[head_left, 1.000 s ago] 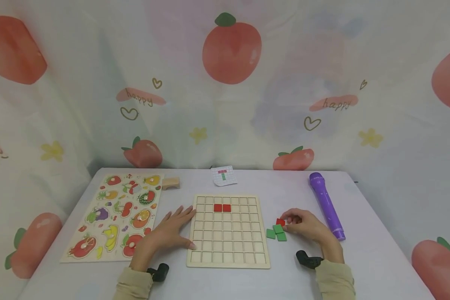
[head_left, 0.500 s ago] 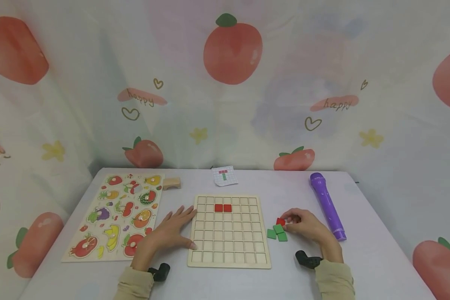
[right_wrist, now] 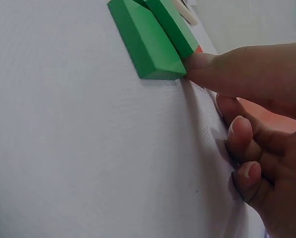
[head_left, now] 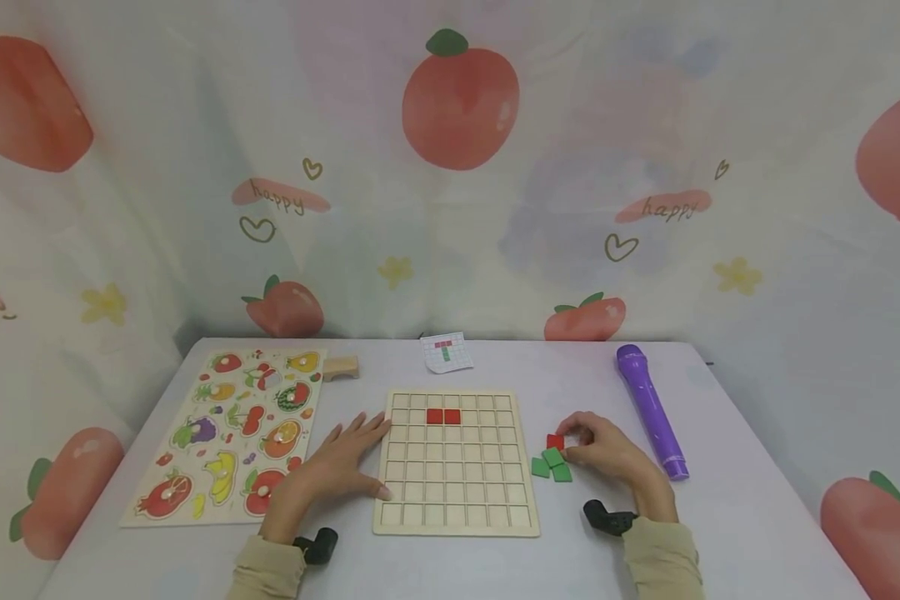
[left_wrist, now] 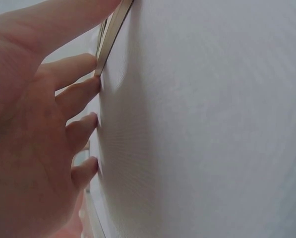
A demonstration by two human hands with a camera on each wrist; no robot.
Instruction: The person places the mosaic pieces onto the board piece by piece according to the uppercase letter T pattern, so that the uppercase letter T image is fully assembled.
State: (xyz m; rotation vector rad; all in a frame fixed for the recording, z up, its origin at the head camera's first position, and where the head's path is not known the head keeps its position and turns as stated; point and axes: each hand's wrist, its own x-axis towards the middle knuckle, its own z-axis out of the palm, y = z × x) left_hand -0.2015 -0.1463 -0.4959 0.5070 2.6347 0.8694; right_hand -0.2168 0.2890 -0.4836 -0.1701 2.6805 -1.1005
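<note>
A wooden grid board [head_left: 457, 531] lies mid-table with two red square tiles [head_left: 443, 416] side by side in its second row from the back. Against its left edge rests my left hand [head_left: 337, 465], fingers spread, thumb at the near part of that edge. To the right of the board, my right hand [head_left: 603, 450] pinches a loose red tile [head_left: 555, 442] between thumb and index finger. Several green tiles [head_left: 541, 467] lie just in front of it, one on top of the others. In the right wrist view the thumb touches a green tile [right_wrist: 145, 39] and mostly hides the red one.
A fruit peg puzzle [head_left: 221, 442] lies on the left, with a small wooden block [head_left: 341, 367] behind it. Behind the board is a paper card [head_left: 447, 353] showing a red and green T. A purple toy microphone [head_left: 652, 412] lies right of my right hand.
The loose red tile has turned and slid slightly left, with my right hand moving a little the same way. My left hand stays at the board's edge.
</note>
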